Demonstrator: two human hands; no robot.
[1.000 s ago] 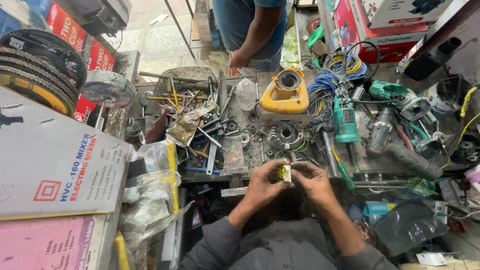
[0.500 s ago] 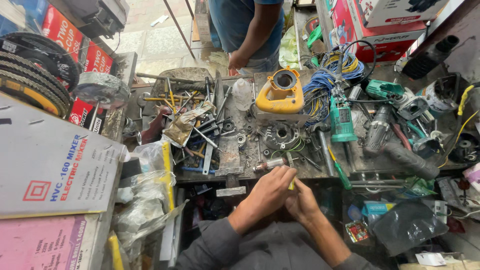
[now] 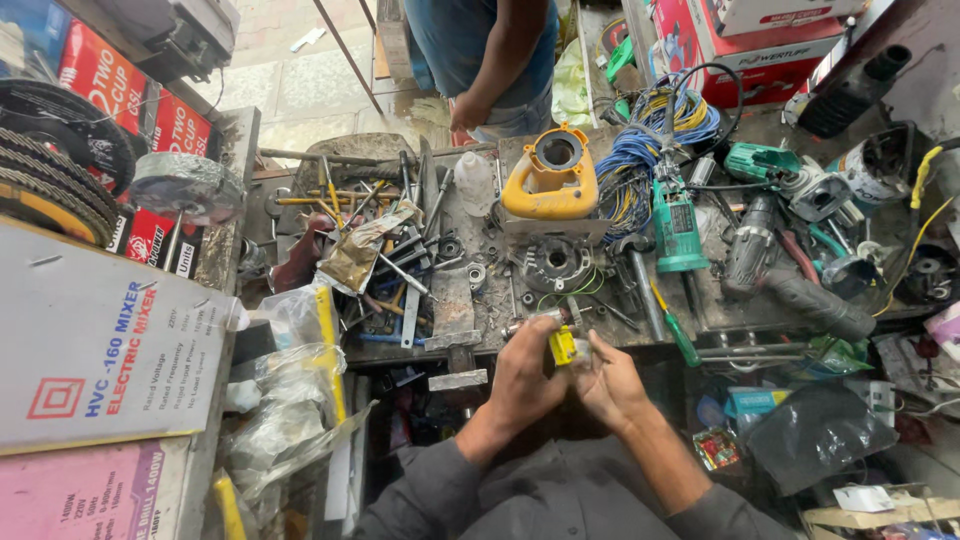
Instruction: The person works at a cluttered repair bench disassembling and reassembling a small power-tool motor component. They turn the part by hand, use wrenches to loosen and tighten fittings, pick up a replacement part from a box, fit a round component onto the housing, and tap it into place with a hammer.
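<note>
Both hands pinch one small yellow part (image 3: 562, 345) over the bench edge (image 3: 470, 340): left hand (image 3: 525, 375) grips, right hand (image 3: 607, 380) steadies. Recommend keeping it low and level, clear of the loose tools (image 3: 400, 265).

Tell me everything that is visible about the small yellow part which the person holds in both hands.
The small yellow part is a blocky piece, bright yellow and plastic-looking, with something darker at its lower end; finer detail is too small to tell. It is held between the fingertips of the left hand and the right hand, just in front of the near edge of the cluttered workbench. It stands roughly upright, lifted off the bench. Only the fingers appear to touch it, and they cover part of its sides.
</note>
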